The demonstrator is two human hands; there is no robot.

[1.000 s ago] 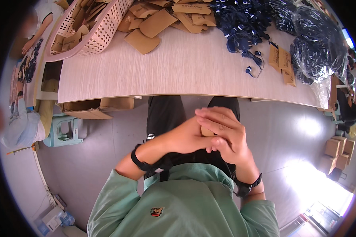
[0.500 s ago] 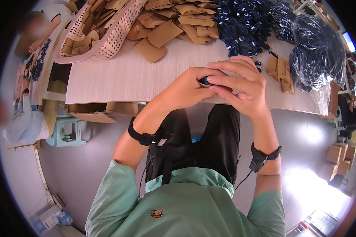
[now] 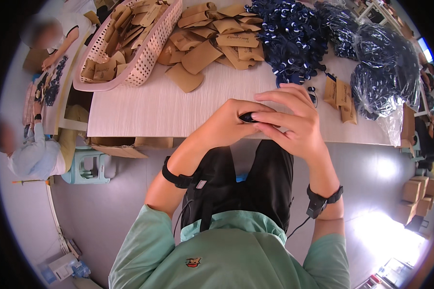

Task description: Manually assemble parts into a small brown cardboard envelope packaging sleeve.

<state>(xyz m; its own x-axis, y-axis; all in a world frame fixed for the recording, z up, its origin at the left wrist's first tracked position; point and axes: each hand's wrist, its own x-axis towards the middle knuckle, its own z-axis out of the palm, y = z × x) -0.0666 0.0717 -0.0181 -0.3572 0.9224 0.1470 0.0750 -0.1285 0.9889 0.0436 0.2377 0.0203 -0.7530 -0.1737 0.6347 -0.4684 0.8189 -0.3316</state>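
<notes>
Above the near edge of the table [image 3: 130,118], my two hands meet around a small dark item [image 3: 247,117], mostly hidden by my fingers. My left hand [image 3: 224,123] is curled closed about it, back of the hand upward. From the right, my right hand [image 3: 294,120] presses fingertips and thumb against the same item, its upper fingers stretched over my left hand. Just beyond my right hand lies a loose dark earphone [image 3: 313,96] with a thin cable. Behind it rises a heap of navy earphones [image 3: 294,41] with white bands.
A pink perforated basket [image 3: 94,86] full of brown cardboard sleeves stands at the far left. More flat pillow-shaped sleeves [image 3: 200,58] are piled beside it, and several sleeves [image 3: 340,94] lie at right. Clear plastic bags of navy earphones [image 3: 386,62] sit at the right edge. People work at left.
The whole view has shifted a little, so the table and its contents sit lower. My hands stay together on the dark item, with only slight finger movement.
</notes>
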